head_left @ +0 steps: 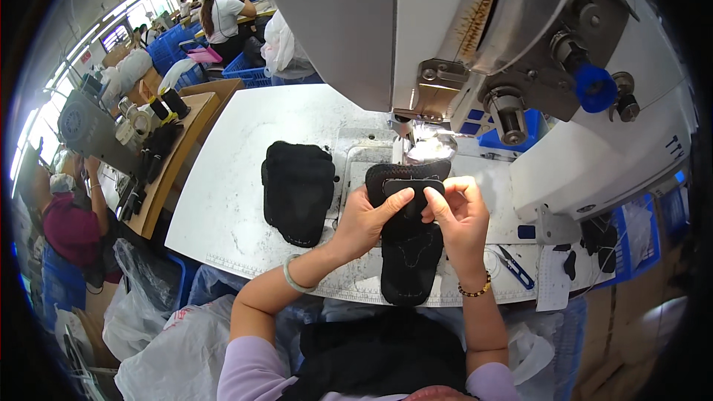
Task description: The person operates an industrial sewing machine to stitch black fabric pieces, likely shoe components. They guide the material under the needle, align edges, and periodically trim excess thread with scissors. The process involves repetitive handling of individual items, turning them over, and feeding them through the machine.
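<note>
A small black fabric piece is pinched at its left end by my left hand and at its right end by my right hand. Both hands have thumb and fingers closed on it. Under it lies a larger black fabric panel, just in front of the sewing machine's needle area, lit by a bright lamp. Closer to me, another black panel with a faint light outline reaches the table's front edge. To the left of my hands rests a pile of black panels.
The sewing machine's head hangs over the white table. Blue-handled thread snips lie right of my right wrist, near a white card. Plastic bags crowd the table's front left. Other people sit at far left.
</note>
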Demonstrator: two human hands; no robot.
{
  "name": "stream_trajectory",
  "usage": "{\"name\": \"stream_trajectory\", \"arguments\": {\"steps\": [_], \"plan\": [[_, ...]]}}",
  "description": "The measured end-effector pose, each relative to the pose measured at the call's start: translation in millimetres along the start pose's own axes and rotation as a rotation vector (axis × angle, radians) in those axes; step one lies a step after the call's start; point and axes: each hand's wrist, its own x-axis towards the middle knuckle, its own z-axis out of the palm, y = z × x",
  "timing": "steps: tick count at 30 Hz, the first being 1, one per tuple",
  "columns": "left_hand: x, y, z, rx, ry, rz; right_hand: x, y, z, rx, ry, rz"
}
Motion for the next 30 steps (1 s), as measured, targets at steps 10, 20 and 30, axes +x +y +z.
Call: {"name": "stream_trajectory", "arguments": {"steps": [10, 20, 30], "plan": [[-2, 3, -2, 0.071, 0.007, 0.023, 1, 10, 4, 0.034, 0.001, -0.025], [-3, 0, -7, 0.154, 0.026, 0.050, 0, 14, 10, 0.020, 0.040, -0.030], [-4, 4, -5, 0.239, 0.048, 0.078, -3, 15, 11, 0.025, 0.043, -0.046]]}}
